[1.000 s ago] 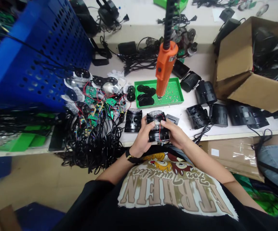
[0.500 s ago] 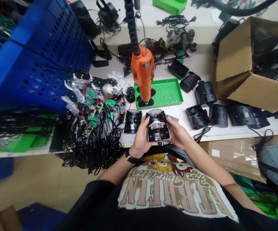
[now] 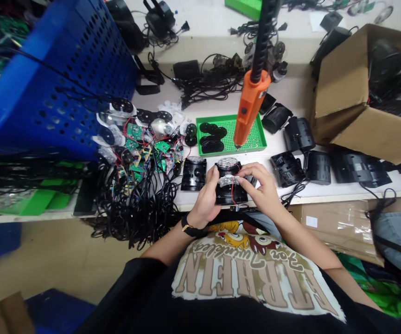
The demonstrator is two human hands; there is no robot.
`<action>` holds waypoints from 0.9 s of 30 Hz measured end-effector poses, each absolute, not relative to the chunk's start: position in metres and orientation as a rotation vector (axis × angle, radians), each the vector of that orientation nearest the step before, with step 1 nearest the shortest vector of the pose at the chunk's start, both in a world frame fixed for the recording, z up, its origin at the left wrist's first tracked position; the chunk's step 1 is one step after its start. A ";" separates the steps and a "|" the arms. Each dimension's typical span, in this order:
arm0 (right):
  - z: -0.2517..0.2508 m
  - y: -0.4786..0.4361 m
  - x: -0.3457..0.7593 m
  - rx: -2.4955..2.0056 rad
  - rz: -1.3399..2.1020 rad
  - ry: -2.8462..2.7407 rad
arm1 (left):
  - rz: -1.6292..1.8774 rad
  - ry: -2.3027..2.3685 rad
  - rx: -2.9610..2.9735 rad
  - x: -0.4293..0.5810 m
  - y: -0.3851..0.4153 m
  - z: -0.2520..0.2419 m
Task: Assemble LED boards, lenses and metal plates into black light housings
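- Left hand (image 3: 205, 197) is closed around the side of a black housing (image 3: 230, 200), apparently steadying it.
- Right hand (image 3: 257, 188) is curled, with its fingers (image 3: 244, 170) pinching the clear part (image 3: 227, 181) on the housing, beside a red wire (image 3: 232, 191).
- Just beyond the housing, within easy reach, lies a green tray (image 3: 264, 139) of small screws (image 3: 252, 139), with an orange electric screwdriver (image 3: 251, 107) hanging over it.

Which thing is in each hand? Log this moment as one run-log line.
left hand: holds black lamp housing | right hand: fingers on its clear plastic piece | nearby: orange electric screwdriver over green parts tray
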State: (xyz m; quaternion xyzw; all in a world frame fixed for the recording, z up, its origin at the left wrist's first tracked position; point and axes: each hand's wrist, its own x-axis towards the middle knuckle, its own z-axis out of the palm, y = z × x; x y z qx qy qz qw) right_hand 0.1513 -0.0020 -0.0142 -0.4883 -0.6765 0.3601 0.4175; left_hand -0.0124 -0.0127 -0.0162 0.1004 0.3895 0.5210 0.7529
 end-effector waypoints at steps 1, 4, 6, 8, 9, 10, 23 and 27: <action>-0.013 -0.001 0.152 -1.215 0.878 -1.737 | 1.134 0.863 0.220 -0.012 -0.013 -0.016; -0.012 0.001 0.152 -1.186 0.826 -1.820 | 1.131 0.903 0.216 -0.013 -0.013 -0.017; -0.012 0.001 0.153 -1.173 0.803 -1.860 | 1.129 0.916 0.204 -0.013 -0.014 -0.017; -0.011 0.000 0.153 -1.166 0.768 -1.910 | 1.124 0.918 0.191 -0.013 -0.014 -0.017; -0.011 -0.001 0.154 -1.162 0.752 -1.935 | 1.121 0.917 0.182 -0.013 -0.013 -0.017; -0.010 -0.001 0.155 -1.160 0.745 -1.955 | 1.120 0.913 0.172 -0.012 -0.013 -0.017; -0.021 -0.006 0.149 -1.063 0.537 -1.875 | 1.055 0.832 -0.008 -0.002 -0.011 -0.009; -0.011 -0.005 0.150 -1.056 0.517 -1.672 | 1.016 0.852 -0.039 -0.001 -0.013 -0.014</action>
